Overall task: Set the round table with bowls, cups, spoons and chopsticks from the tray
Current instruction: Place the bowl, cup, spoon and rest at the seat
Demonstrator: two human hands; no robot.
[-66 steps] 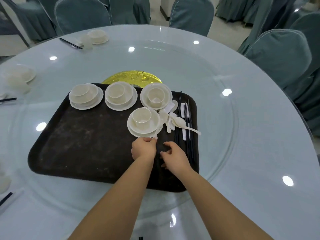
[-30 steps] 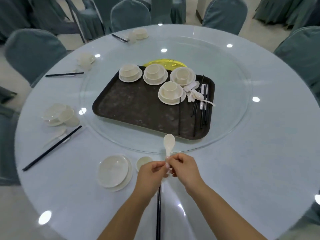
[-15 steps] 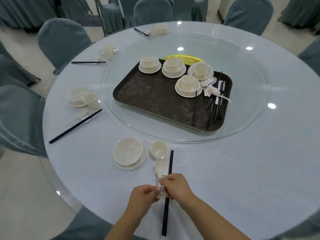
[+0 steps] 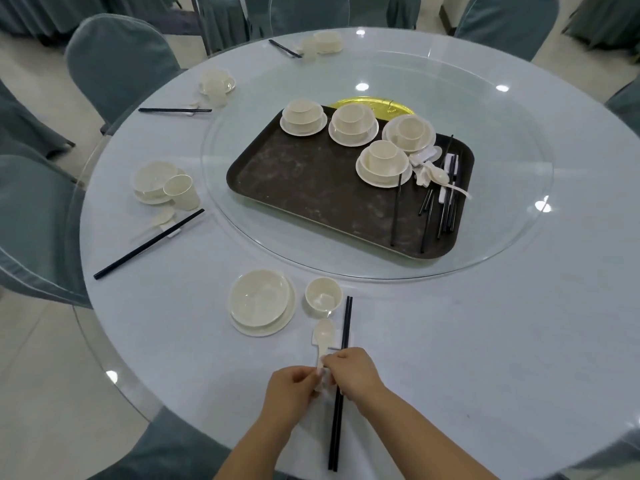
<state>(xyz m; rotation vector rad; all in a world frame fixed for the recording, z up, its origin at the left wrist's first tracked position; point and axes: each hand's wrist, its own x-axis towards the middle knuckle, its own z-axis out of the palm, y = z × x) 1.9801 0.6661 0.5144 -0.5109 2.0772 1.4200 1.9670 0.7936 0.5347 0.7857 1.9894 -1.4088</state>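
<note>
At the table's near edge my left hand (image 4: 294, 384) and my right hand (image 4: 355, 374) both pinch the handle end of a white spoon (image 4: 323, 336). Its bowl lies on a small white rest (image 4: 333, 341). A pair of black chopsticks (image 4: 341, 382) lies across that rest, just right of the spoon and under my right hand. Above them stand a cup (image 4: 323, 296) and a bowl on a plate (image 4: 261, 301). The dark tray (image 4: 311, 195) on the glass turntable carries several bowl-and-cup stacks (image 4: 382, 162), spoons (image 4: 436, 174) and chopsticks (image 4: 446, 206).
Laid place settings sit along the left rim: one (image 4: 162, 185) with chopsticks (image 4: 149, 244), another (image 4: 216, 84), and one at the far side (image 4: 323, 41). Teal covered chairs (image 4: 117, 60) ring the table. A gold disc (image 4: 372, 103) shows behind the tray.
I took a spoon from the tray and brought it to the near place setting. It now lies on the rest beside the chopsticks, with both hands on its handle.
</note>
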